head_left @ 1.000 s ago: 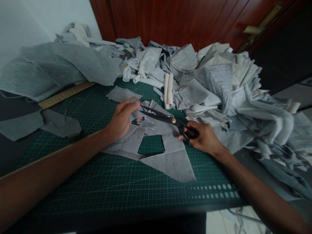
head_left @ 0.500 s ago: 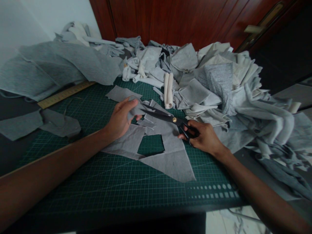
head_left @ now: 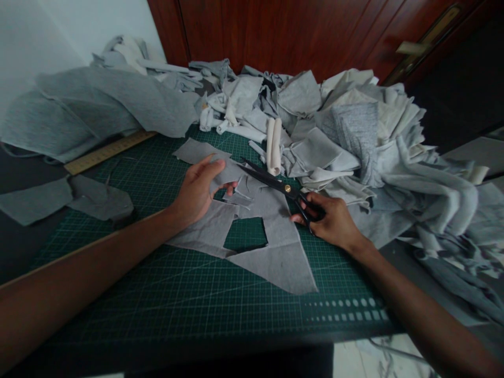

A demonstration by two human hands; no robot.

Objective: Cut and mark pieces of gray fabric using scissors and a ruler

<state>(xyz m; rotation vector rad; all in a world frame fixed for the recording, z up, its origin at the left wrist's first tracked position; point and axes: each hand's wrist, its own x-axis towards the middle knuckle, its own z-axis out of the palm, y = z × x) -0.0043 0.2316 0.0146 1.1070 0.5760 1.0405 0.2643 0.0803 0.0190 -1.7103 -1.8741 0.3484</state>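
Observation:
Between thumb and fingers, my left hand pinches a small grey fabric piece above the mat. My right hand grips black-handled scissors with a brass pivot. Their dark blades are parted a little and point left, with the tips close to the held piece's right edge. Below both hands lies a larger grey cloth with a four-sided hole cut in it. Narrow scraps rest on its upper part. Behind my left hand is another flat grey piece.
A green cutting mat covers the table. Heaped grey and cream fabric runs along the back and right. A wooden ruler lies at left, partly under a big grey cloth. More grey pieces lie at far left.
The scissors have drawn back slightly to the right, away from the held piece, and their blades have parted more. The held piece now lies flatter and shows more of its surface.

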